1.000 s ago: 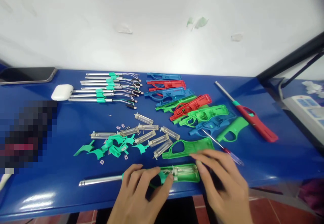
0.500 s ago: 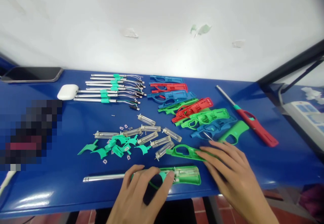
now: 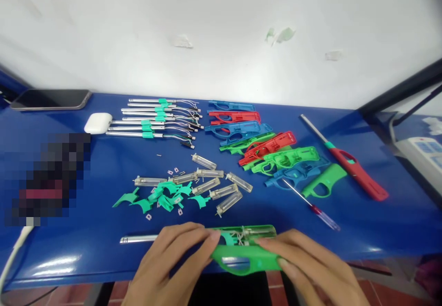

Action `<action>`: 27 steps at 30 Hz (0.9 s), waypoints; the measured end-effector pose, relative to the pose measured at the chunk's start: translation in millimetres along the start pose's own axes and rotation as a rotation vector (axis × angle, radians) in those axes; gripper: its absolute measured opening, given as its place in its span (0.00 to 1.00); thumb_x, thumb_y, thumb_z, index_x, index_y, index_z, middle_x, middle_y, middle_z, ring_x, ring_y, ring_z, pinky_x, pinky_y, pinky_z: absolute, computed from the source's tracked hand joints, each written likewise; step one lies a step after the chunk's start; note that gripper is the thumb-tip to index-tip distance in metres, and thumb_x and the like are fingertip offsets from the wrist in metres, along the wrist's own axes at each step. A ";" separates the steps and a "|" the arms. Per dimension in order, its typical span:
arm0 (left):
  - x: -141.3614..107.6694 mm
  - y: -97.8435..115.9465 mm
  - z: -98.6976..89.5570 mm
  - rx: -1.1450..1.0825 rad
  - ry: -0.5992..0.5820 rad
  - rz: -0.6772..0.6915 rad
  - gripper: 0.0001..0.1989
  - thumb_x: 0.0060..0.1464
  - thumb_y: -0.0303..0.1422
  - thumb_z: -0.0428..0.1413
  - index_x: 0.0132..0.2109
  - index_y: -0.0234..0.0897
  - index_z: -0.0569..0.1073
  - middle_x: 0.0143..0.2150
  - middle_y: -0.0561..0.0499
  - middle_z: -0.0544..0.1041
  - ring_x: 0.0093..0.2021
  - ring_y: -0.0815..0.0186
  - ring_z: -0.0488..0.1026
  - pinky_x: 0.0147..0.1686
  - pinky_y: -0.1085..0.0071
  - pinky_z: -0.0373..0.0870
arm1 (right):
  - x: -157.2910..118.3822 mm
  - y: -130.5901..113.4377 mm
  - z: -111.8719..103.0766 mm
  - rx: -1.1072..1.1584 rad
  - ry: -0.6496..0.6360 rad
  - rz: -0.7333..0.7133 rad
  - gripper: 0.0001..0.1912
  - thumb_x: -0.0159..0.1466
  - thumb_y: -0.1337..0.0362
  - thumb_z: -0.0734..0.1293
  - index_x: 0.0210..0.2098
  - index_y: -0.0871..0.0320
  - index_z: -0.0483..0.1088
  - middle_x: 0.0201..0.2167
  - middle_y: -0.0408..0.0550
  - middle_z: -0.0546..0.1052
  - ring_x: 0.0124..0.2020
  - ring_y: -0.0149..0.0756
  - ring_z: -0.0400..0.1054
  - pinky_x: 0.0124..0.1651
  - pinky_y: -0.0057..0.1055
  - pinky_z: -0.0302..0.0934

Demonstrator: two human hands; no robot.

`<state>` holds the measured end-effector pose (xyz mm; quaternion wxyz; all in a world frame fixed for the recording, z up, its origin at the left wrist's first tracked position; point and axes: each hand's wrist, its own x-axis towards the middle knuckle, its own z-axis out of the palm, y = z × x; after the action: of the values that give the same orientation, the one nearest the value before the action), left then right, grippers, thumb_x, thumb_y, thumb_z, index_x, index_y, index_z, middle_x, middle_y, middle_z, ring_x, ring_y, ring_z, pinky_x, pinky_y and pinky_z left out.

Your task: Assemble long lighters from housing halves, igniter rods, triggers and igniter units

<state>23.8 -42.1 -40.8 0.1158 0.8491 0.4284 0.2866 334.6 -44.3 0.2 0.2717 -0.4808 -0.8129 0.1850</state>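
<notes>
At the table's front edge lies a green lighter half [image 3: 271,230] with a clear fuel tank, wires and a green trigger in it; its metal tube [image 3: 138,239] points left. A second green shell half [image 3: 255,257], outer face up, is tilted just in front of it. My right hand [image 3: 311,262] pinches this shell's right end between thumb and fingers. My left hand [image 3: 176,255] closes over the tube's base and the left ends of both halves, its thumb and fingertip meeting at the shell's left end.
Clear tanks [image 3: 229,202], green triggers [image 3: 165,202] and small plates lie behind my hands. Wired metal tubes [image 3: 138,135] sit back left, coloured shells [image 3: 290,156] back right. A screwdriver [image 3: 324,217] and red lighter [image 3: 366,177] lie right; a phone [image 3: 51,99] and white case [image 3: 98,123] left.
My right hand has brought the green shell half forward and left, turned over, to the filled half, uncovering the screwdriver. My left hand has shifted to the left ends of the halves.
</notes>
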 end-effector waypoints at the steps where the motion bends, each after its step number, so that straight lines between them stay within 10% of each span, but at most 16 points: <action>1: -1.8 -3.6 -0.9 -0.006 -0.007 0.018 0.23 0.74 0.24 0.53 0.71 0.43 0.72 0.59 0.49 0.80 0.61 0.65 0.76 0.64 0.68 0.75 | 0.7 -0.6 2.1 -0.014 -0.025 0.008 0.18 0.80 0.62 0.62 0.64 0.45 0.76 0.50 0.44 0.84 0.48 0.34 0.84 0.51 0.23 0.78; 7: -5.0 -11.8 -0.9 0.054 -0.006 0.034 0.22 0.70 0.18 0.55 0.67 0.36 0.74 0.54 0.50 0.84 0.58 0.63 0.76 0.57 0.64 0.77 | -2.3 7.3 11.0 -0.090 -0.045 0.064 0.18 0.79 0.58 0.64 0.67 0.44 0.73 0.58 0.47 0.77 0.52 0.32 0.82 0.44 0.14 0.77; 27: 2.4 -8.4 5.2 0.115 -0.082 -0.060 0.25 0.69 0.15 0.52 0.67 0.36 0.73 0.56 0.43 0.72 0.56 0.57 0.65 0.55 0.58 0.70 | -1.4 18.8 26.1 -0.272 0.000 -0.044 0.16 0.80 0.54 0.64 0.64 0.46 0.75 0.54 0.42 0.82 0.57 0.38 0.74 0.57 0.31 0.74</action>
<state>22.4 -34.9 -47.7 0.0929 0.8521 0.4644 0.2229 331.8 -37.8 -31.2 0.2077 -0.4954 -0.8408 0.0670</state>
